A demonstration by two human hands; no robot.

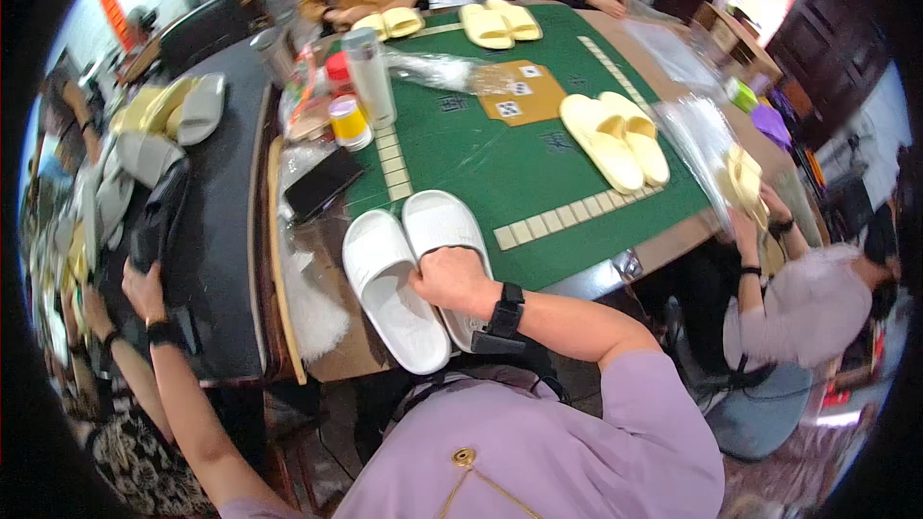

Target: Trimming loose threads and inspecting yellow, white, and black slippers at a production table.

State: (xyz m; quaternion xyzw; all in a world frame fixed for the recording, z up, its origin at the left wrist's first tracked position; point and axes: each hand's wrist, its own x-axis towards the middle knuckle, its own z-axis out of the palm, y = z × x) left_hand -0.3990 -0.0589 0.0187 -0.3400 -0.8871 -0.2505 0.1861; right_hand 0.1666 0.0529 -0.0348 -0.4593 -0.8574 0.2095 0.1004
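Your right hand (pixel 450 281) is gripping the pair of white slippers (pixel 409 274) at the table's (pixel 500 173) near edge — long axes running away from you — while your left hand (pixel 144 290) is reaching well apart, grip unclear.

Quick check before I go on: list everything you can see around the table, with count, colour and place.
white slippers: 2, white, near table edge
yellow slippers: 2, pale yellow, right on green mat
far slippers: 2, pale yellow, far edge
phone: 1, black, left of mat
bottle: 1, clear, far left
green mat: 1, green, tabletop
plastic bags: several, clear, right edge
left hand: reaching to a dark side table
right hand: on the white slippers, black wrist strap
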